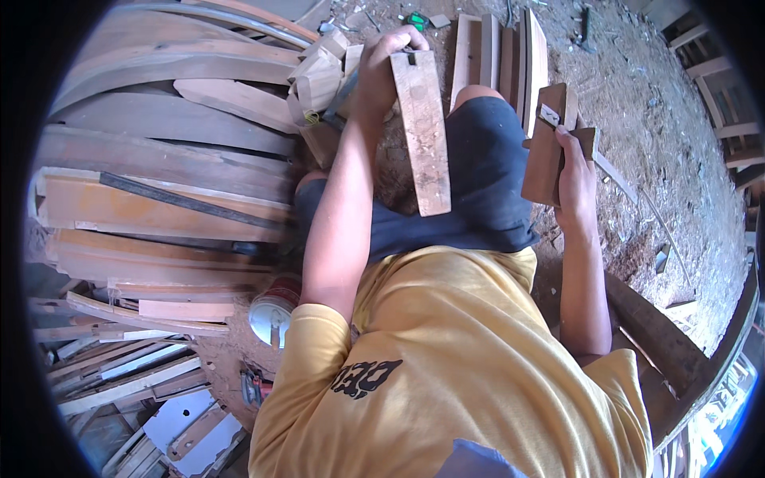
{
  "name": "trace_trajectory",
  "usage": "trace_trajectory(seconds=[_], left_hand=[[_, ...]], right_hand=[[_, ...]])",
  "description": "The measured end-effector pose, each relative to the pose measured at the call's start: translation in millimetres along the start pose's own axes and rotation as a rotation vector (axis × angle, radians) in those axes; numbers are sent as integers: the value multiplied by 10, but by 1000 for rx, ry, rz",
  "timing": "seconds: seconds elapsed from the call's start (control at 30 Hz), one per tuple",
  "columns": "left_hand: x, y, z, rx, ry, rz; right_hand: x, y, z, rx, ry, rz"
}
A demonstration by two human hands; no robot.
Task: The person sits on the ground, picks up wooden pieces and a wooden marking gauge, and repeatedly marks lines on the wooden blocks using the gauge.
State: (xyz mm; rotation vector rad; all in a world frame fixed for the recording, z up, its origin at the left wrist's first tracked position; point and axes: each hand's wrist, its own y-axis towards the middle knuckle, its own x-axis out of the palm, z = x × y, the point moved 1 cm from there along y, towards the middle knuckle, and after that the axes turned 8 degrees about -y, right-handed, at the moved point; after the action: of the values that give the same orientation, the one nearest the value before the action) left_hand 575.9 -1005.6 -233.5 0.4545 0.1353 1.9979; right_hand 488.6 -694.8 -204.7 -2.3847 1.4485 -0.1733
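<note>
My left hand (382, 68) is closed on the far end of a long wooden block (424, 139). The block is pale and rough, with a dark notch cut into its far end, and its near end reaches over my lap. On the right, my right hand (575, 171) grips a brown wooden piece (548, 163), flat and block-like. A smaller crosspiece and a pale strip (550, 115) with dark marks show on it. Its exact kind I cannot make out, and my palm hides part of it. The two pieces are apart.
Large curved boards (159, 143) lie stacked at left, with a dark bar (183, 197) across them. Wooden blocks (319, 84) sit beside my left forearm. Upright planks (490, 60) stand beyond my knee. A white-topped can (271, 315) is by my left elbow; a wooden frame (661, 334) curves at right.
</note>
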Motion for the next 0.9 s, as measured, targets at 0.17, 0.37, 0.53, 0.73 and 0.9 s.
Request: trace_trajectory(seconds=[0.17,0.37,0.53,0.73,0.9], left_hand=[[-394,42,69,174,234,-154],[-324,-689,-525,304,595,-108],[-213,-1537,-918,97,1007,-118],[-515,-1237,-1360,77,644,671],[-1863,-1040,-1657,-643,606,1003]], right_hand=[[-9,-7,75,-18,19,-18],[-139,3,171,14,45,36],[-282,0,200,32,88,123],[-482,-9,318,51,104,205],[-267,-117,196,61,95,140]])
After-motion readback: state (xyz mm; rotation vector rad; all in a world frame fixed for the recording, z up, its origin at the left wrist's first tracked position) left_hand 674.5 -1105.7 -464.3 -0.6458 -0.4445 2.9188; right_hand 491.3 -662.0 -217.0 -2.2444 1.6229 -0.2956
